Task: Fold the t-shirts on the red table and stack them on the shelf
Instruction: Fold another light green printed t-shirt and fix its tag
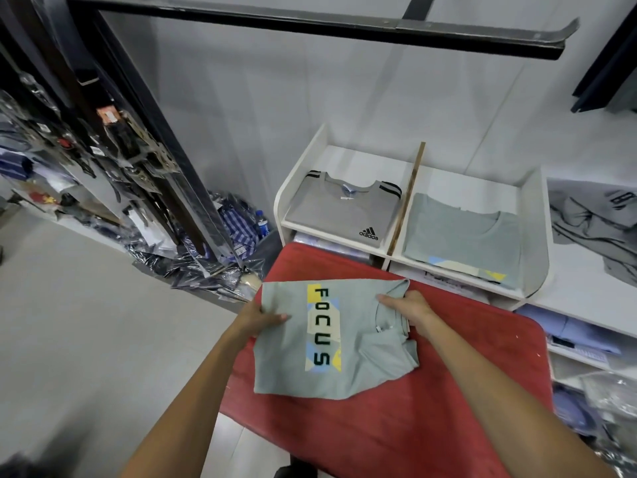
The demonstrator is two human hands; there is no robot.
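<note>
Lying on the red table (396,426) is a folded pale green t-shirt with the word FOCUS (331,339). The left hand (262,317) pinches its left edge, thumb on top. The right hand (408,307) grips the collar end. Behind stands a white shelf (537,236) holding a folded grey t-shirt (344,210) and another folded green t-shirt (462,236).
</note>
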